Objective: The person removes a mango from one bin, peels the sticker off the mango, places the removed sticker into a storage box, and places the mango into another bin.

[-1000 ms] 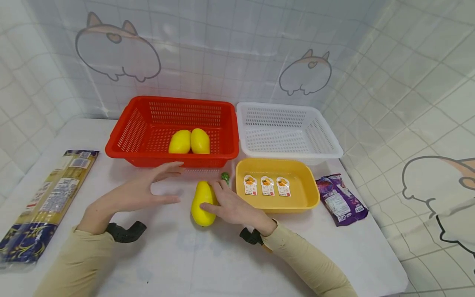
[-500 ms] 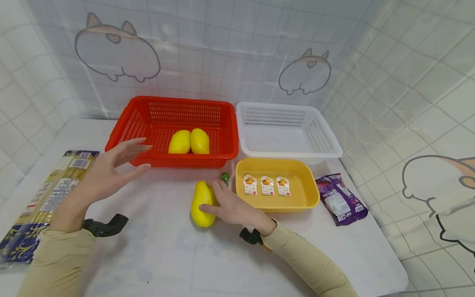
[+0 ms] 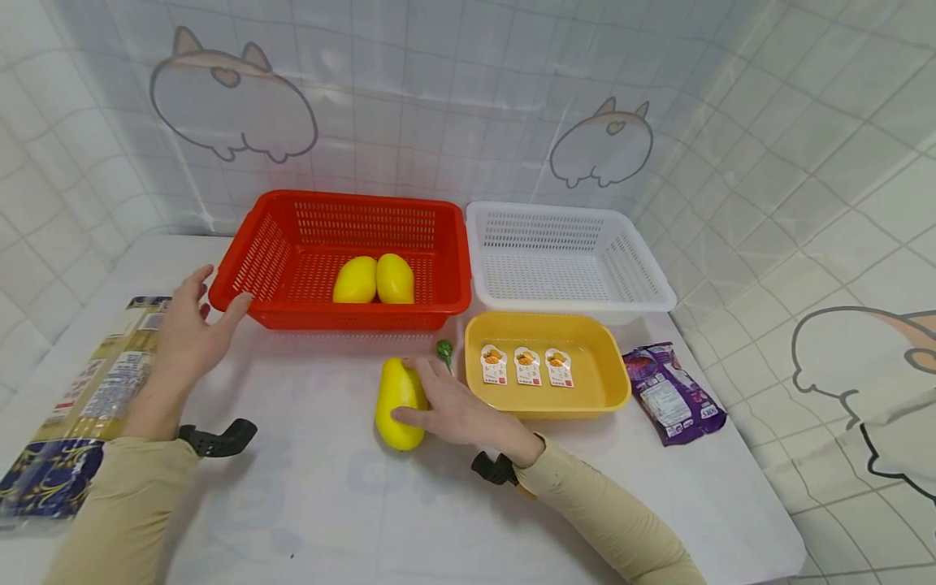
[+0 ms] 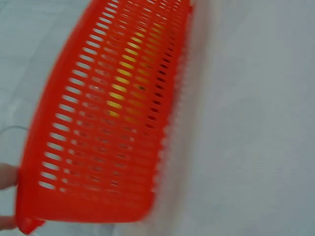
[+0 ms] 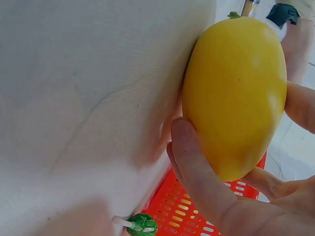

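Note:
My right hand (image 3: pixel 457 406) lies over the right side of a plump yellow mango (image 3: pixel 399 414) on the white table, thumb and fingers curled about it. The right wrist view shows the mango (image 5: pixel 236 93) close up, fingers on both sides. My left hand (image 3: pixel 192 333) is at the front left corner of a red slotted basket (image 3: pixel 340 317), thumb and fingers apart. In the left wrist view, fingertips (image 4: pixel 7 176) appear right at the rim of the basket (image 4: pixel 93 206). Two more yellow mangoes (image 3: pixel 374 279) sit inside it.
A white basket (image 3: pixel 570 305) stands right of the red one. Before it, a yellow tray (image 3: pixel 548 406) has three fruit stickers. A small green leafy piece (image 3: pixel 444 349) lies near the mango. A purple packet (image 3: pixel 676 398) is at right, a long noodle packet (image 3: pixel 95 406) at left.
My left hand has moved from beside the mango leftward to the red basket's front left corner. The right hand keeps its hold on the mango, almost in place.

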`<state>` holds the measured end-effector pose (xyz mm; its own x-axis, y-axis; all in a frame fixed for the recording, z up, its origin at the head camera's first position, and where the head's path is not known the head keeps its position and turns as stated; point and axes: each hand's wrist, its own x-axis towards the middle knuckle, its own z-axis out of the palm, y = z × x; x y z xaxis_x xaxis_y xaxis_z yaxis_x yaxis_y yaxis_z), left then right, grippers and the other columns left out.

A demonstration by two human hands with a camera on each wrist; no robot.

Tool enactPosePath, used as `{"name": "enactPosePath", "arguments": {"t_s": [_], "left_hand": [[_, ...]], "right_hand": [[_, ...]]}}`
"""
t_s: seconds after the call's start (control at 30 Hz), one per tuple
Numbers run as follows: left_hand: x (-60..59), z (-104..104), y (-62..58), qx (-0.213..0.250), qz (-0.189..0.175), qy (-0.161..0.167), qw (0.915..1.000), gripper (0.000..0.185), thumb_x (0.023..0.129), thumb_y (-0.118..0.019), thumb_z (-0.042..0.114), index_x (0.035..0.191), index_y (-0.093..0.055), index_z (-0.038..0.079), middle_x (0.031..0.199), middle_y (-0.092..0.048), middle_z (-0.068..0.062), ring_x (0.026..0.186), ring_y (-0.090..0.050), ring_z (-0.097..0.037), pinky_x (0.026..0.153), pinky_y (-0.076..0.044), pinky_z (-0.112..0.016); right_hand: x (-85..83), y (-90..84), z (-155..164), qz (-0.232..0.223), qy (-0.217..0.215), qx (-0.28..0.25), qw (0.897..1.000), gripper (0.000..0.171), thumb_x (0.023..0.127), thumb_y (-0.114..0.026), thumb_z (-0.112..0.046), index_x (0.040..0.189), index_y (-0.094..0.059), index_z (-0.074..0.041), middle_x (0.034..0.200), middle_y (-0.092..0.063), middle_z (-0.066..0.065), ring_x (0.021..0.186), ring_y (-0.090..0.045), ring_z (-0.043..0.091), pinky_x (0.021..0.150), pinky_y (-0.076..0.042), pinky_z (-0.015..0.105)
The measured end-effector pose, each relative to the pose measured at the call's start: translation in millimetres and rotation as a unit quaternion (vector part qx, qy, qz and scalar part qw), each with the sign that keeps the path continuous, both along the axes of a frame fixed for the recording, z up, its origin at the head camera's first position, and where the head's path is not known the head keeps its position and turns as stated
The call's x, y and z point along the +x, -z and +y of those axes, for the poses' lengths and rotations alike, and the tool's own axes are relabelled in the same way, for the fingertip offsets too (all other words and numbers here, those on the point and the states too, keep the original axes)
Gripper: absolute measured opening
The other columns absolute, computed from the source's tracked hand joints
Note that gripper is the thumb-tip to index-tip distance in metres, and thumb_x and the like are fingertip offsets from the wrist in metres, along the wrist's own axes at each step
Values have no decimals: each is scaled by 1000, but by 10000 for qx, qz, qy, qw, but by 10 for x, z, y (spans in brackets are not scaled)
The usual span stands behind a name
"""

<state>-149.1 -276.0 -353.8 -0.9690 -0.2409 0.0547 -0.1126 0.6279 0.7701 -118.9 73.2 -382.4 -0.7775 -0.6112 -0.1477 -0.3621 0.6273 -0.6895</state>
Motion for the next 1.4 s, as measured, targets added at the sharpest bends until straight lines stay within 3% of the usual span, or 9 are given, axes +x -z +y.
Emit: {"name": "enactPosePath", "arguments": {"t_s": [0.2,0.4,0.83,1.3,1.4], "left_hand": [[-69,-45,97,1166,-117,115,9930,87,103,-47,42,160,7,6,167,2,-19,153,-6,-40,120,-22,-54],[-95,-35,96,1909,-141,192,9813,86,103,-50,34,159,9,6,167,-2,-19,152,-18,-30,118,-27,-27],[-92,-16,113,1893,-146,153,9817,85,103,-50,35,160,5,6,167,-8,-19,150,-24,-31,113,-32,-23],[-98,-33,117,1720,-226,36,9848,87,102,-51,41,160,3,7,166,-12,-18,147,-30,-29,112,-34,-26],[-90,-37,117,1741,-284,9,9843,87,101,-51,42,160,4,9,167,-12,-17,147,-29,-28,113,-34,-27]], "right_hand": [[9,-20,-15,80,-55,33,9999,68,96,-65,-39,151,-30,-18,135,-41,2,113,-44,14,93,-46,24],[10,-30,-18,175,-165,45,9997,68,97,-64,-40,151,-30,-17,136,-42,2,115,-43,14,97,-45,26],[55,-46,-8,314,-234,-108,9992,69,96,-65,-39,151,-29,-20,138,-40,-2,118,-43,13,101,-45,28],[63,-318,56,287,-477,-284,9980,69,97,-65,-36,153,-28,-21,136,-43,0,116,-45,14,96,-48,26],[57,-372,64,469,-535,-280,9971,67,97,-65,-34,152,-29,-19,134,-44,0,117,-44,14,106,-41,32]]}}
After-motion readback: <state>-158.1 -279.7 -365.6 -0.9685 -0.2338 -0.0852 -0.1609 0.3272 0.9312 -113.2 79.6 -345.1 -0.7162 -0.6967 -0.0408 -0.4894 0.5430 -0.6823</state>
